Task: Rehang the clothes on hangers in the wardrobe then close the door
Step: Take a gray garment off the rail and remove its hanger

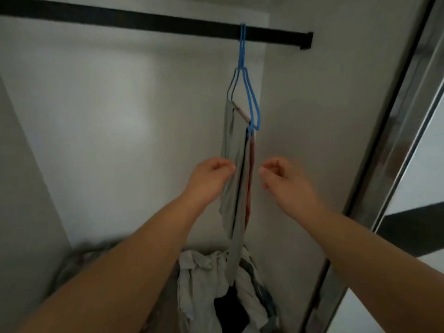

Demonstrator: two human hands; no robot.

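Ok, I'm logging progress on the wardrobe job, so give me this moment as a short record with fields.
rail: black rail across the top of the wardrobe
hangers: two blue hangers hooked on the rail
hung clothes: grey garment on a hanger, a dark red one behind
left hand: touching the grey garment's edge
right hand: beside it, holding nothing
pile: clothes on the wardrobe floor
door: open

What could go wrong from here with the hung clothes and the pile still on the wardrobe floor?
1. The grey garment hangs long and narrow from the blue hangers; a tug by the left hand touching it may slide it off.
2. The hangers sit near the end of the black rail, close to the side wall, so space is tight.
3. The clothes pile lies near the door track and may block closing.
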